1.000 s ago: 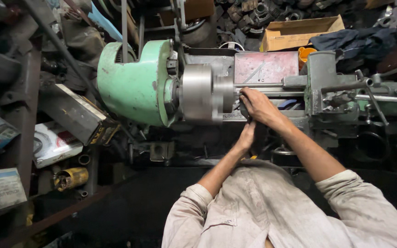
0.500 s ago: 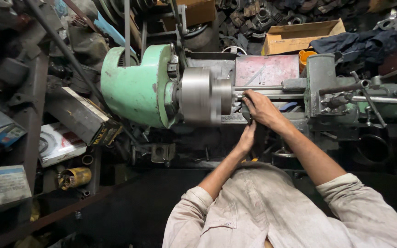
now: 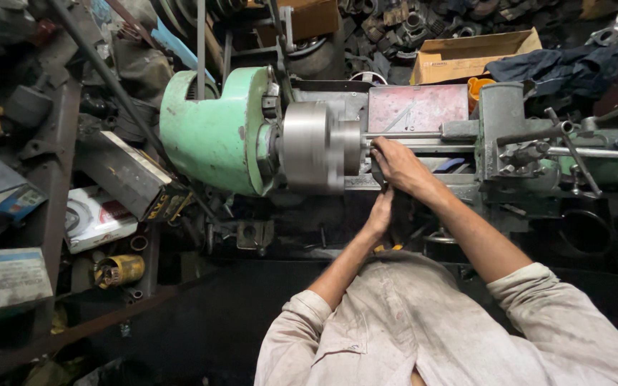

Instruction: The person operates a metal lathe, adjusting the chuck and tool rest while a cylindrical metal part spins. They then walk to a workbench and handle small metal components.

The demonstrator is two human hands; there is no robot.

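We've got our right hand (image 3: 397, 166) curled over the thin steel bar (image 3: 423, 135), knuckles hiding whether it truly grips. The blurred grey chuck (image 3: 316, 146) sits just left of those fingers. Below it, our left hand (image 3: 380, 213) presses against the dark lathe bed (image 3: 423, 184); we cannot tell its grip.
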